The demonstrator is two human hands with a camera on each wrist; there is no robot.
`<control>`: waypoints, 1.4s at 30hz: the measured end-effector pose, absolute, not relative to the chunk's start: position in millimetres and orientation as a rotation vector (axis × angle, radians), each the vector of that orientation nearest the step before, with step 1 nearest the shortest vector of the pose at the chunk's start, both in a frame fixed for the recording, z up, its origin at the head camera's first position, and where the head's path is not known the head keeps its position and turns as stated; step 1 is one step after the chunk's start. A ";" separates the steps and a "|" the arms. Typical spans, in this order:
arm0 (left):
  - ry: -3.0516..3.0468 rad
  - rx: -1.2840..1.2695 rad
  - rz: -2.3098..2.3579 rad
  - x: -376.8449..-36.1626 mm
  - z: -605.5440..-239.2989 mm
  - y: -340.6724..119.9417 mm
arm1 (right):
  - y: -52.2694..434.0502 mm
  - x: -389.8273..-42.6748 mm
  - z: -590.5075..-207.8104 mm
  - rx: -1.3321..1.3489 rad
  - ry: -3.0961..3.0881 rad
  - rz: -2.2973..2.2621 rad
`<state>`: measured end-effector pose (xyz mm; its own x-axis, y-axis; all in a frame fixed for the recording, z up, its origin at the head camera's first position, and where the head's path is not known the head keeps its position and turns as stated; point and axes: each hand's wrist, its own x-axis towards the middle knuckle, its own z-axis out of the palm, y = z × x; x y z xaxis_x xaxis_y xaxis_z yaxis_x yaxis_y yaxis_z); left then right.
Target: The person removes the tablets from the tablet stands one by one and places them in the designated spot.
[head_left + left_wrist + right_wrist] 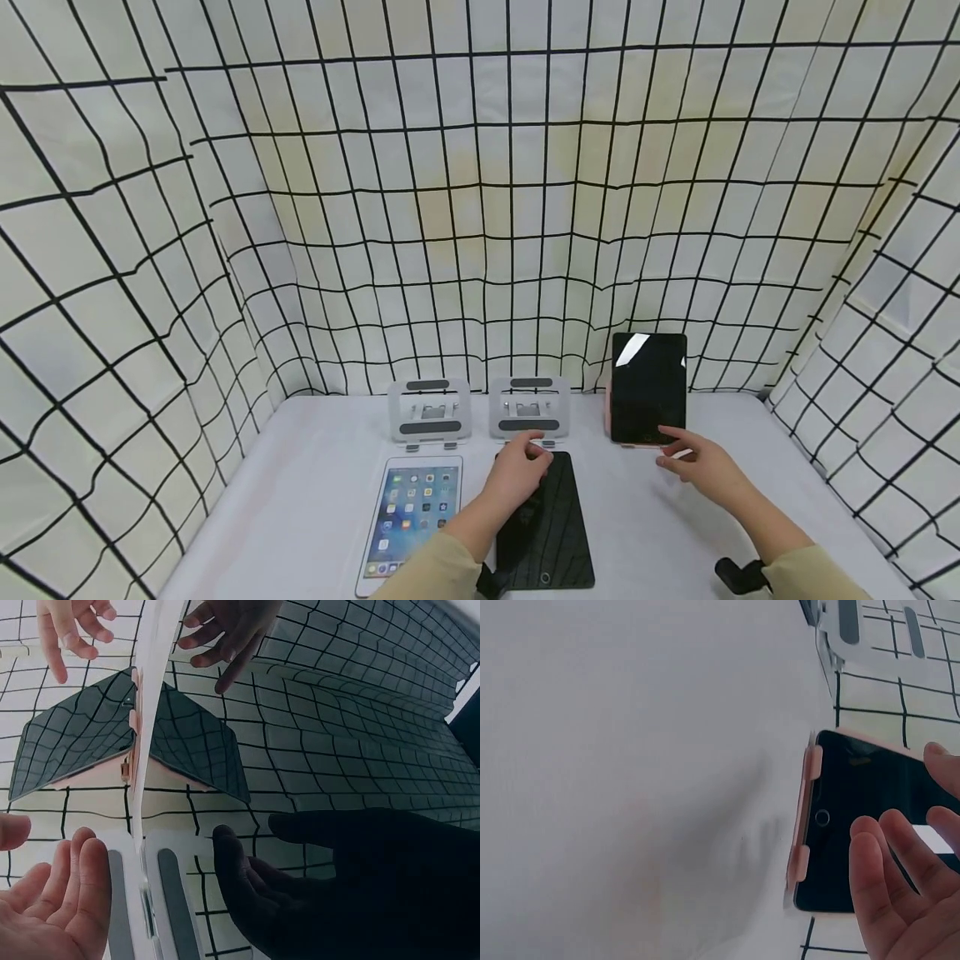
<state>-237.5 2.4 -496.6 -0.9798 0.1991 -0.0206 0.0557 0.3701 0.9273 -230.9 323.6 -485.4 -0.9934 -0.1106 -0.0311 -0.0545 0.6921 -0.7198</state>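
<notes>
My left hand (517,471) hovers over the upper part of a black tablet (557,525) that lies flat on the table. Its fingers are loosely bent, with nothing between thumb and fingertips; the left wrist view shows the hand (60,904) mirrored in the dark glass. A second dark-screened tablet (649,387) is propped upright on a pink stand (801,862) at the back right. In front of its lower right corner is my right hand (701,468), fingers spread and holding nothing. Pink lips of the stand hook over the bottom edge of this tablet (877,780).
A white tablet (420,504) with a lit screen of app icons lies left of the black one. Two whitish folding stands with grey pads, a left one (430,429) and a middle one (529,425), stand behind them. Grid-patterned white cloth (450,208) walls the table.
</notes>
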 end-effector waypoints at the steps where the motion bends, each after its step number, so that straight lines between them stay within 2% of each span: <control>1: 2.502 0.235 1.673 -238.4 -497.1 4.0 | 326.1 -230.7 -485.7 -0.139 2.829 -1.194; 23: 2.609 0.258 1.609 -267.4 -498.1 52.1 | 353.8 -241.2 -486.6 -0.049 2.908 -1.198; 42: 2.654 0.302 1.498 -291.4 -491.5 104.3 | 361.7 -273.8 -486.5 0.128 2.955 -1.227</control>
<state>-291.4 104.3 -491.5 -0.9775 0.2091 0.0280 0.1320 0.5026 0.8544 -273.8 361.7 -486.5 -0.9950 0.0969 0.0252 0.0505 0.7035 -0.7089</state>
